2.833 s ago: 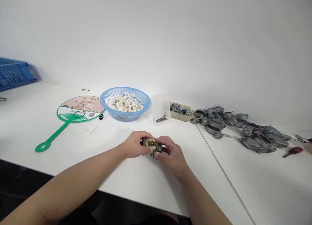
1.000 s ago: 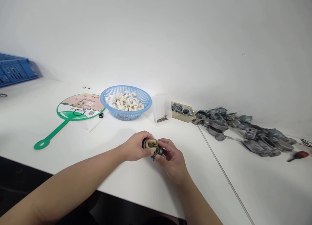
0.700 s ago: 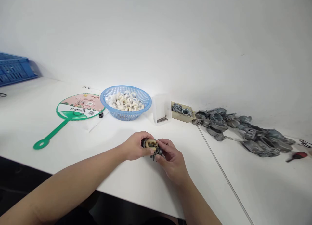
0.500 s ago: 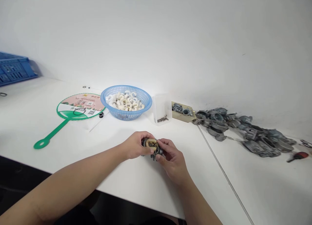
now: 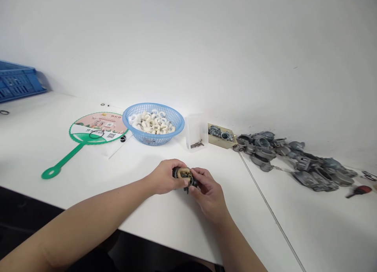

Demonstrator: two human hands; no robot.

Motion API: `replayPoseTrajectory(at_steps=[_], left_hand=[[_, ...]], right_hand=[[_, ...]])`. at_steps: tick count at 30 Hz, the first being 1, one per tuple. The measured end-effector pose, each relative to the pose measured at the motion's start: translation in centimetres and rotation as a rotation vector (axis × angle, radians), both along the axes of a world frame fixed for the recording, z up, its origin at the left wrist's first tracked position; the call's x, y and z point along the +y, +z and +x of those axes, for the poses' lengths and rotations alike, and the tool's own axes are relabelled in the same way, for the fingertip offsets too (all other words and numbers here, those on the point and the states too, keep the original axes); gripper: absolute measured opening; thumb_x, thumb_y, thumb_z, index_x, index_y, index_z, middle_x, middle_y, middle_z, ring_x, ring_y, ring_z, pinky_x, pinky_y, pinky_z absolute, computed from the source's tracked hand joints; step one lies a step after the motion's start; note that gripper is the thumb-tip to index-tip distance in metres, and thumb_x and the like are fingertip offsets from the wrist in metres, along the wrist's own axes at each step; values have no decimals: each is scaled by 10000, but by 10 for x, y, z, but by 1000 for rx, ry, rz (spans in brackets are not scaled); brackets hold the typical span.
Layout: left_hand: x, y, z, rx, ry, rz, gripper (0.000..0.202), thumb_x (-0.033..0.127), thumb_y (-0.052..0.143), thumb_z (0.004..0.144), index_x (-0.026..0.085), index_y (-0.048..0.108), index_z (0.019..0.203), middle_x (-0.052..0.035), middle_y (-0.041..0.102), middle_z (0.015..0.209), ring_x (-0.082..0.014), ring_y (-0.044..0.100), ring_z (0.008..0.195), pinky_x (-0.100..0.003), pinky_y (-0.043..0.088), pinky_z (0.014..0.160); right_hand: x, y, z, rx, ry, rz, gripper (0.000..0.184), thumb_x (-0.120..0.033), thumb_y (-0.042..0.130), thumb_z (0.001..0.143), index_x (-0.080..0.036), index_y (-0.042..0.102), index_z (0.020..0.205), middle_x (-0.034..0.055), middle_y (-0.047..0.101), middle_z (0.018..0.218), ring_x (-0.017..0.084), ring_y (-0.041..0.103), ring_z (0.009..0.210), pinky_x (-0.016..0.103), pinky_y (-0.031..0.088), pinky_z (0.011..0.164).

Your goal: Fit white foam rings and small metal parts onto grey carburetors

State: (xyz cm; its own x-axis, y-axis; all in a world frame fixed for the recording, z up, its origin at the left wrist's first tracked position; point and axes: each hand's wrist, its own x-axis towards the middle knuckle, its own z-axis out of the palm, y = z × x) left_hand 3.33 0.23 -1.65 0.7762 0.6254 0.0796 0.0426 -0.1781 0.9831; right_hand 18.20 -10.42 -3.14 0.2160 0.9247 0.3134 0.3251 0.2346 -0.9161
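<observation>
Between the two hands, near the middle of the tabletop [image 5: 165, 221]: dark metal part [image 5: 193, 182] with a pale ring-shaped piece [image 5: 180, 173] facing up, brass-coloured bits inside it. Long axis seems to run left to right, dipping a little toward the right; the hands hide much of the outline. Whether its underside touches the tabletop: cannot tell.

Left hand [image 5: 165, 177]: grip curled round the part's left end, thumb laid along the near side. Right hand [image 5: 208, 193]: grip pinching the right end between thumb and fingertips. Both in contact, so neither is nearer; the part lies to the right of the left palm and to the left of the right one.

Edges: tabletop's front edge passes below the wrists, under the forearms. Seam [image 5: 273, 217] slants down to the right of the right hand, apart from it.

Room: white surface shows between hands and blue basket [image 5: 154, 139], also short of the clear tub [image 5: 192, 124], both beyond the part. Farther right, tan tray [image 5: 221, 142], then grey castings [image 5: 263, 151]. Left of the basket, green-rimmed fan [image 5: 94, 125], well apart from the left hand.
</observation>
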Motion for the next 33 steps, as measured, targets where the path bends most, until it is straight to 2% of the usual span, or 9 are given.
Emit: replayPoseTrajectory(at_steps=[6,13,22,28,30,33], left_hand=[[0,1,-2,28,44,182,342,256,671,651,189,647,985,-49,642,1018,-211,574,915,-328,460,822],[-1,-2,1,54,88,245,338,273,668,647,191,643,975,-44,641,1003,-226,574,928,-334,457,834],[-5,1,1,37,99,49,349,249,724,590,164,646,919,-44,659,903,-193,586,827,-294,481,718],[-1,-7,5,-30,42,-124,396,238,759,549,149,619,908,-23,625,785,-132,549,662,-251,455,579],[0,-9,5,-27,28,-151,402,239,762,546,150,615,910,-15,612,756,-117,528,620,-243,442,546],[0,-8,5,-22,33,-165,404,236,768,539,151,614,902,-10,604,737,-108,517,596,-236,437,525]], right_hand=[[-1,2,1,-39,-7,-13,385,-383,652,769,-258,639,1133,99,529,1109,258,540,1038,421,497,871],[0,0,1,-37,-1,-4,374,-349,666,763,-274,640,1129,90,525,1105,245,543,1038,399,497,875],[0,3,-1,-16,-10,-9,376,-372,661,764,-269,644,1125,92,536,1112,252,543,1042,409,493,876],[-1,-1,0,32,-10,-16,375,-343,662,768,-270,630,1135,97,513,1148,255,535,1066,412,503,868],[-1,-5,2,55,-38,-10,349,-334,681,750,-264,641,1089,99,505,1161,258,543,1064,417,509,859],[-1,-7,4,88,-92,-15,240,-325,715,708,-239,668,927,95,513,1144,254,568,1025,410,519,836]])
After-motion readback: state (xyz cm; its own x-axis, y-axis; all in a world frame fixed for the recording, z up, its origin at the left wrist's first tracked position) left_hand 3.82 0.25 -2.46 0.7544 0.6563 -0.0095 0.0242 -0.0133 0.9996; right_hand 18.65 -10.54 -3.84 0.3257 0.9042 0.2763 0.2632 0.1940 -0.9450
